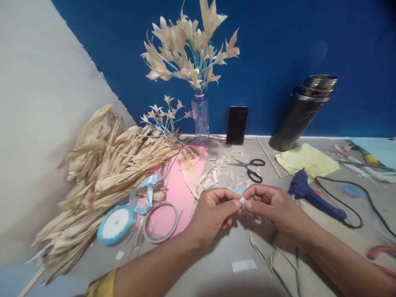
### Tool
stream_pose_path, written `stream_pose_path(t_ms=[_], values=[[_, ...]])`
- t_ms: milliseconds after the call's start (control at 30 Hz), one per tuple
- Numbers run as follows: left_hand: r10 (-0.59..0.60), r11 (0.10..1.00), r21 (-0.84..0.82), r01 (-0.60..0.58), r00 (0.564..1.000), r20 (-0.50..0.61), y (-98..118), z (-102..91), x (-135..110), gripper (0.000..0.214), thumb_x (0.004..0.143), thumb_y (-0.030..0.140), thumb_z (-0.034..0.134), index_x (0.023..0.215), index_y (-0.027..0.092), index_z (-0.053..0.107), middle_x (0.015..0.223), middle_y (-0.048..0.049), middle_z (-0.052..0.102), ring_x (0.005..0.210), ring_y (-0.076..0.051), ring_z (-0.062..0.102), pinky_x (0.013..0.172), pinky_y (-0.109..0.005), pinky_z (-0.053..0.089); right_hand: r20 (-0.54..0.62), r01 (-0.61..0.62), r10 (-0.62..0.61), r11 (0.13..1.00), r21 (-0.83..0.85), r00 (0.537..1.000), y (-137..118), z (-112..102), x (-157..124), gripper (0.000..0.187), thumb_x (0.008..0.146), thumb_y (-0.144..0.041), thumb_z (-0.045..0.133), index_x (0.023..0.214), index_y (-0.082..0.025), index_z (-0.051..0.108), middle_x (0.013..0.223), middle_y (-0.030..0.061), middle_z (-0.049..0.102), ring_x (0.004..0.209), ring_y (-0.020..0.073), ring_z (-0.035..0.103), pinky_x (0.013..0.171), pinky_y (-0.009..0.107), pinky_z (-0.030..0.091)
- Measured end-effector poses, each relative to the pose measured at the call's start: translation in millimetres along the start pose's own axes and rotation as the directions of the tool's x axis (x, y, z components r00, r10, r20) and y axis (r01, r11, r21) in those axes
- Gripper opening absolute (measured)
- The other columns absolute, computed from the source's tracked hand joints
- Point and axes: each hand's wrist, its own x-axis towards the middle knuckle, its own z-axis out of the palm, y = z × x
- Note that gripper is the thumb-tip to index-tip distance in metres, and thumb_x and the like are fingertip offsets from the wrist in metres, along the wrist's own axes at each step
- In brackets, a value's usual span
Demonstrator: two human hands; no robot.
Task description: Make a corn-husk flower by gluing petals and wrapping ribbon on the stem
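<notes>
My left hand [216, 210] and my right hand [270, 206] meet above the middle of the table. Thumb and forefinger of each pinch a small white strip [242, 200] that looks like paper or tape. Below the fingers, dry wisps show in part; I cannot make out what they belong to. Just beyond my hands lie black-handled scissors [255, 169] among scraps of husk. A white strip [244, 265] rests on the table on the near side. Left of my hands, a tape roll [177, 225] and a blue ribbon spool [116, 225] lie beside pink paper [176, 194].
Dried corn husks [105, 165] are heaped at left. A clear bottle [200, 117] holds husk flowers [188, 49] against the blue wall, near a phone [237, 125] and a dark flask [297, 115]. A blue glue gun [315, 198] with its cord lies at right.
</notes>
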Motion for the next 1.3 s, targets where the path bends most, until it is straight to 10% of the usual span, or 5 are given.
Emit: stream_pose_path(t_ms=[600,1300], values=[[-0.189,0.981,-0.015,0.194,0.969,0.158,-3.2,-7.4,3.0,0.024,0.069,0.035,0.075,0.065,0.013,0.064,0.056,-0.0004,0.063,0.036,-0.004,0.045,0.032,-0.014,0.032,0.132,-0.098,0.112,0.989,-0.110,0.985,-14.1,-1.3,-4.7,0.033,0.061,-0.039,0.087,0.071,-0.018,0.063,0.060,-0.0025,0.063,0.057,0.0111,0.055,0.056,0.023,0.043],[-0.157,0.982,0.131,0.138,0.977,0.146,-5.3,-7.5,3.1,0.026,0.070,0.037,0.074,0.067,0.013,0.065,0.057,-0.0008,0.062,0.037,-0.005,0.044,0.033,-0.017,0.034,0.104,-0.053,0.084,0.959,-0.278,0.991,-10.5,-2.8,-4.5,0.019,0.072,-0.033,0.072,0.073,-0.018,0.060,0.056,-0.0045,0.056,0.050,0.0083,0.042,0.048,0.022,0.025]])
